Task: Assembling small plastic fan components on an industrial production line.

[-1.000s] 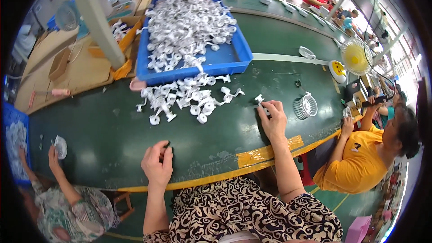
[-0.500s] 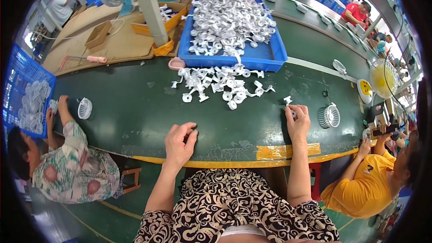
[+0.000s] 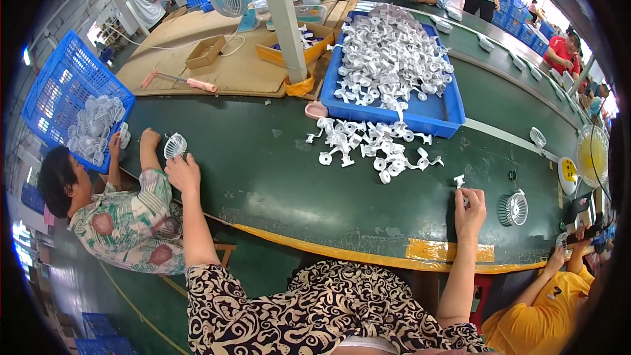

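Observation:
My left hand (image 3: 183, 173) is stretched far to the left, its fingers apart at the near edge of a white round fan grille (image 3: 175, 146); a firm grip on it does not show. My right hand (image 3: 470, 213) pinches a small white plastic bracket (image 3: 459, 181) above the green table, the fingers hiding its lower part. To the right of that hand lies another round fan grille (image 3: 517, 209) with a clip-like piece at its top. Loose white brackets (image 3: 384, 148) are scattered in front of a blue tray (image 3: 420, 120) heaped with more of them.
At left a co-worker's hand (image 3: 150, 137) rests close to my left hand, beside a blue basket (image 3: 49, 102) of grilles. A co-worker in yellow (image 3: 542, 309) sits at right. A pink-handled tool (image 3: 200, 85) lies on the cardboard, near a metal post (image 3: 282, 20).
My left hand has gone from the table's near edge out to the left grille. The right hand keeps its pinch on the bracket. The whole view has swung left.

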Available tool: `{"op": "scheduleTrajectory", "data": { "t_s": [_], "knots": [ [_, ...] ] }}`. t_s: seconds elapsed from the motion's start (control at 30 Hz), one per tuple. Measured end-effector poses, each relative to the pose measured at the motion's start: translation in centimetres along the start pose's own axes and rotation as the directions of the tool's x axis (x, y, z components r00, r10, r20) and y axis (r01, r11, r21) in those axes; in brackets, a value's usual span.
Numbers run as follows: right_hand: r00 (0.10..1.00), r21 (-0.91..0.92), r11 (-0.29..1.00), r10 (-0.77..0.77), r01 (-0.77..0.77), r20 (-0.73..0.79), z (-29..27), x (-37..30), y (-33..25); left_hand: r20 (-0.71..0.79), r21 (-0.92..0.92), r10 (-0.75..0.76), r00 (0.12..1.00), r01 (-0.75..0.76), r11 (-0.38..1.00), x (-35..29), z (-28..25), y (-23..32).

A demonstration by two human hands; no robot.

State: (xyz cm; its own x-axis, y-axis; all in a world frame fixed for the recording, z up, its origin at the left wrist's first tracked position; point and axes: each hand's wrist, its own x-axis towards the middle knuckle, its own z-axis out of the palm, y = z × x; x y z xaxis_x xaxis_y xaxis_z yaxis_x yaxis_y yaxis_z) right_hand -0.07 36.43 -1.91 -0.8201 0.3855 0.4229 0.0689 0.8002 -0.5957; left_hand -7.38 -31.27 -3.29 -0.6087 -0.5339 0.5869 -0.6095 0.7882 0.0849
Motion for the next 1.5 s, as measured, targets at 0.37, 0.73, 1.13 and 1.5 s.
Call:
{"op": "scheduleTrajectory", "data": {
  "t_s": [0.37,0.73,1.13,1.5],
  "knots": [
    [0.999,-0.065,0.997,-0.043,0.042,-0.013,-0.1,-0.4,0.1,0.22,-0.196,0.098,0.971,-0.055,0.979,3.2,0.7,-1.7],
    [0.996,-0.057,0.994,-0.089,0.089,0.006,0.2,0.4,1.4,0.57,-0.759,0.478,0.669,0.206,0.618,-10.8,-13.2,13.2],
    [0.999,-0.151,0.988,-0.008,0.015,0.044,0.0,0.5,1.7,0.173,-0.982,0.813,0.556,0.159,0.1,-17.7,-18.5,19.6],
    [0.998,-0.096,0.995,0.006,0.0,0.061,0.2,0.3,1.2,0.199,-0.961,0.921,0.334,-0.12,0.25,-17.2,-17.6,19.8]
  ]
}}
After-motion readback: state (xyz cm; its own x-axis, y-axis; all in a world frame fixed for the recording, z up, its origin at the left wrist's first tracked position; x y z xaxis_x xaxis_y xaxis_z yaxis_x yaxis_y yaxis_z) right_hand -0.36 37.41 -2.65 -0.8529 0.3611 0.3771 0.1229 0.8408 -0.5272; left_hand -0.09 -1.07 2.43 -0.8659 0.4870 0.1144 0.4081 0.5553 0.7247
